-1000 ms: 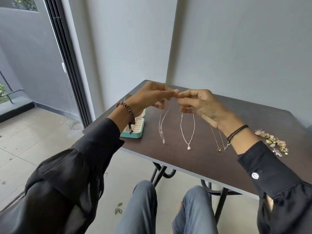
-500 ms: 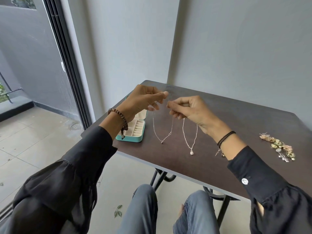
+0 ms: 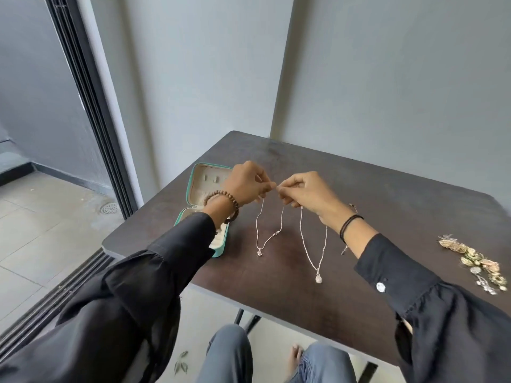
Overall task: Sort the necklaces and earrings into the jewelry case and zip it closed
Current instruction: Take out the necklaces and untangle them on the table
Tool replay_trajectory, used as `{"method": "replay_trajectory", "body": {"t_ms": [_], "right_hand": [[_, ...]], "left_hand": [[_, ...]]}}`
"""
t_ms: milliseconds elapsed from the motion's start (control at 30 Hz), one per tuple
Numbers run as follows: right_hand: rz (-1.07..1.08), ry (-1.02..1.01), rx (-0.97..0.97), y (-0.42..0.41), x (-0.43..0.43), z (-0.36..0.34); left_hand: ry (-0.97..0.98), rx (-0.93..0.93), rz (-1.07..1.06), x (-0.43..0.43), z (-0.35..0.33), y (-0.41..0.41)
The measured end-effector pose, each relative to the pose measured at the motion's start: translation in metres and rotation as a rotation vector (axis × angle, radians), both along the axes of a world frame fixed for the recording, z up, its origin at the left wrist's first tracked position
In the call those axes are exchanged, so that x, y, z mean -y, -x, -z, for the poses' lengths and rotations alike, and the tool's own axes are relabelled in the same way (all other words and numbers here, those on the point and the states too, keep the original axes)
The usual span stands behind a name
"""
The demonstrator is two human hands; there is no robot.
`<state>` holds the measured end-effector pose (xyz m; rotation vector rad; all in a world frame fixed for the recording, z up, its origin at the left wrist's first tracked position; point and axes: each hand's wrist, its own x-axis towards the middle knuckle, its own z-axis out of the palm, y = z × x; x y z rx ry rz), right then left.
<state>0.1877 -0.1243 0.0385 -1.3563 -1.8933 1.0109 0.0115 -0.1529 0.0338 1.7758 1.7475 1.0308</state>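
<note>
Hands are closer than half a second ago: the fingertips now meet and the gap in the chain is gone. Dark table (image 3: 387,211) holds everything. Black sleeves come in from both lower corners, and the left sleeve (image 3: 177,252) covers most of the case's base. Teal jewelry case (image 3: 199,189) lies open at the table's left edge, pale-lined lid showing behind the left wrist. Left hand (image 3: 246,183) and right hand (image 3: 307,194) each pinch an end of the thin necklace (image 3: 260,253) with thumb and forefinger, other fingers curled. Its loop drops between them, pendant low by the table; touching or not, can't tell. Second necklace (image 3: 318,279) is just right of it, its top hidden behind the right hand. Third necklace (image 3: 344,250) is mostly under the right wrist, only bits showing. Earrings (image 3: 472,261) are heaped at the far right, well apart from the case.
</note>
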Motion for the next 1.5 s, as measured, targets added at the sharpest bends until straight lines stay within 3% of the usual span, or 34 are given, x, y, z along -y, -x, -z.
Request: {"method": "replay_trajectory", "body": {"t_ms": [200, 467, 800, 1033, 1233, 1500], "right_hand": [[0.054, -0.026, 0.142, 0.005, -0.040, 0.033], [0.099, -0.050, 0.093, -0.012, -0.037, 0.030], [0.077, -0.100, 0.094, -0.083, -0.010, 0.014], [0.193, -0.086, 0.100, -0.149, -0.015, 0.019], [0.274, -0.097, 0.194, -0.185, -0.042, 0.034], [0.160, -0.156, 0.411, -0.174, -0.068, 0.036]], "left_hand": [[0.018, -0.107, -0.047, -0.028, 0.022, -0.008], [0.018, -0.178, 0.003, -0.026, 0.015, -0.020], [0.009, -0.189, 0.175, 0.003, -0.010, -0.085], [0.088, -0.188, 0.294, 0.021, 0.009, -0.143], [0.008, -0.303, 0.435, 0.037, 0.029, -0.172], [-0.021, -0.393, 0.461, 0.027, 0.035, -0.184]]}}
